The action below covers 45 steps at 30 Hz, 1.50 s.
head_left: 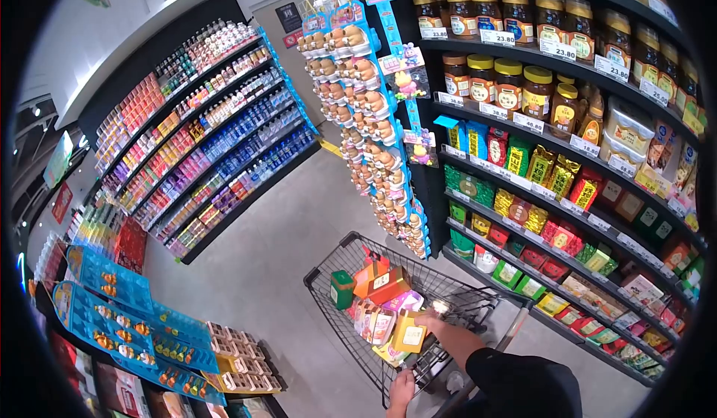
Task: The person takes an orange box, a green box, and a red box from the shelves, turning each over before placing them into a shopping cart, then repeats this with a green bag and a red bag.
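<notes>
A black wire shopping cart [351,358] stands below me, loaded with packages. My right hand [429,319] reaches into it, its fingers at the upper right edge of a gold box [411,334] with a pale label. My left hand [403,388] is closed on the cart's side rim near the bottom of the view. Beside the gold box lies a pink and white package [375,322]. Above these are an orange-red box [387,287] and, near the cart's left side, a dark green box [342,289].
Shelves of jars and tea packets [515,112] rise on the right. A blue hanging display [366,112] stands just beyond the cart. Bottle shelves [216,127] curve along the far left, and blue display trays [134,328] stand at the lower left. Grey floor [254,261] lies between.
</notes>
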Available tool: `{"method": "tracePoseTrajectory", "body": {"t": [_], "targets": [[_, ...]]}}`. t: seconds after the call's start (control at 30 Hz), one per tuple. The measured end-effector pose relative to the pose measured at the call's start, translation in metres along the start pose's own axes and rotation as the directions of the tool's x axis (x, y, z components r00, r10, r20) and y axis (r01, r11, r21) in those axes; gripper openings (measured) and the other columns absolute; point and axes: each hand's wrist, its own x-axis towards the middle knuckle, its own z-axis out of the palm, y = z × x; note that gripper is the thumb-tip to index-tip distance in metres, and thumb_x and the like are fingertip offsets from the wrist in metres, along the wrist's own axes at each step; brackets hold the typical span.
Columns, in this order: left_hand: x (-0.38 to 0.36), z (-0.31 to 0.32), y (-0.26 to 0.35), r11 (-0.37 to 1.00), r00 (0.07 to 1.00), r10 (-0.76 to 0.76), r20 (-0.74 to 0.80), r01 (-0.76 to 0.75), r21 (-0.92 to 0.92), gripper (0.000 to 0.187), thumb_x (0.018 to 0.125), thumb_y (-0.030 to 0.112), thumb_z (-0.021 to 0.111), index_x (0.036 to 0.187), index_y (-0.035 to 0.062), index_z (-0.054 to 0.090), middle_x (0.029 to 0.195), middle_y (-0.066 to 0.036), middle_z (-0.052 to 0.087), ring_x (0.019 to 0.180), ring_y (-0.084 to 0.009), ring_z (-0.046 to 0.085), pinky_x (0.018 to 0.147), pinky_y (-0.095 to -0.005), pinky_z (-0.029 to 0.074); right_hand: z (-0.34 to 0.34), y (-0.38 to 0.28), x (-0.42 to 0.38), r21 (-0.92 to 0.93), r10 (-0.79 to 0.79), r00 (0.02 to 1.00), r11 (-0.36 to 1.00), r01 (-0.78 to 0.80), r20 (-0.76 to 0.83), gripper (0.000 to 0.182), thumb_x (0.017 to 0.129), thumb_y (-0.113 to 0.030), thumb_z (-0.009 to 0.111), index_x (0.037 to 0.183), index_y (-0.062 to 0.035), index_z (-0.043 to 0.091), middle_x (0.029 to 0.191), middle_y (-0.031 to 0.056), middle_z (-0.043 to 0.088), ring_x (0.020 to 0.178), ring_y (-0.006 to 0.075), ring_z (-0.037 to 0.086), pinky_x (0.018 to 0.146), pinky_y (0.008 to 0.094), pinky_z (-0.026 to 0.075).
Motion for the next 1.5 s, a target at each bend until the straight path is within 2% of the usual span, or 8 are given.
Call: {"method": "tracePoseTrajectory", "body": {"t": [0.1,0.13,0.2,0.4,0.87,1.17,1.33,1.5], "targets": [[0.004,0.002,-0.001,0.999,1.0,-0.028,0.014,0.028,0.023,0.033,0.095,0.03,0.043,0.112,0.0114,0.065,0.113,-0.018,0.065,0.106,-0.0396,0.06,0.091,-0.0464,0.047,-0.022,-0.012,-0.02,0.159,0.023,0.988,0.987,0.001,-0.15,0.088,0.072,-0.054,0.067,0.141,-0.0072,0.037,0.147,0.0159,0.037,0.139,0.0358,0.031,0.113,0.0479,0.024],[0.005,0.003,0.0,0.999,0.999,-0.029,0.015,0.029,0.029,0.033,0.094,0.03,0.043,0.111,0.012,0.065,0.113,-0.018,0.065,0.106,-0.0393,0.06,0.091,-0.0465,0.048,-0.025,-0.002,-0.014,0.244,-0.164,0.957,0.944,0.222,-0.237,0.093,0.07,-0.055,0.068,0.143,-0.0064,0.035,0.148,0.017,0.037,0.139,0.0343,0.03,0.114,0.0464,0.023],[0.009,0.01,-0.005,0.998,0.998,-0.056,-0.011,0.057,0.035,0.036,0.094,0.034,0.043,0.113,0.0135,0.065,0.114,-0.017,0.066,0.106,-0.0384,0.061,0.092,-0.0465,0.047,-0.036,0.008,-0.007,0.389,-0.445,0.823,0.73,0.562,-0.355,0.088,0.074,-0.043,0.071,0.143,-0.0041,0.035,0.144,0.0209,0.04,0.138,0.0357,0.033,0.113,0.0456,0.027],[0.0,-0.011,0.031,0.995,0.995,-0.101,0.026,0.1,0.013,0.043,0.094,0.039,0.037,0.114,0.0134,0.065,0.115,-0.019,0.065,0.109,-0.0393,0.059,0.096,-0.0469,0.045,-0.144,0.031,-0.155,0.295,-0.661,0.614,0.54,0.788,-0.431,0.064,0.081,-0.013,0.067,0.139,-0.0012,0.042,0.133,0.0199,0.053,0.128,0.0293,0.049,0.105,0.0392,0.04],[-0.003,-0.019,0.037,1.0,0.998,-0.02,0.058,0.021,-0.007,0.039,0.097,0.032,0.039,0.115,0.0082,0.063,0.113,-0.021,0.064,0.107,-0.0402,0.059,0.091,-0.0462,0.047,-0.13,0.162,-0.295,-0.438,-0.702,0.328,0.673,0.595,-0.632,0.021,0.079,-0.001,0.057,0.096,-0.0075,0.068,0.093,0.0089,0.066,0.098,0.0254,0.061,0.1,0.0458,0.041],[0.035,-0.034,0.062,0.984,0.997,0.066,-0.026,-0.061,0.166,0.035,0.085,0.026,0.062,0.114,0.0076,0.064,0.109,-0.019,0.066,0.104,-0.0368,0.061,0.089,-0.0451,0.047,-0.121,0.172,-0.281,-0.415,-0.664,0.261,0.677,0.608,-0.701,0.021,0.071,-0.005,0.062,0.091,-0.0101,0.069,0.081,0.0067,0.064,0.084,0.0268,0.059,0.096,0.0476,0.042],[0.142,0.001,0.068,0.771,0.929,0.277,0.246,-0.367,0.52,0.057,0.08,0.021,0.066,0.133,0.0111,0.049,0.133,-0.018,0.05,0.116,-0.0375,0.055,0.093,-0.0521,0.045,-0.123,0.17,-0.283,-0.333,-0.64,0.345,0.699,0.633,-0.687,0.019,0.071,-0.004,0.062,0.088,-0.0086,0.07,0.082,0.0097,0.065,0.085,0.0293,0.059,0.091,0.0438,0.045],[0.223,0.051,0.054,0.516,0.785,0.168,0.597,-0.585,0.625,0.082,0.081,0.033,0.066,0.152,0.0249,0.024,0.157,-0.016,0.018,0.143,-0.0344,0.024,0.11,-0.0566,0.03,-0.123,0.174,-0.279,-0.386,-0.648,0.274,0.685,0.618,-0.71,0.017,0.072,-0.006,0.059,0.085,-0.0102,0.069,0.074,0.0089,0.062,0.081,0.0298,0.059,0.089,0.0436,0.045]]}}
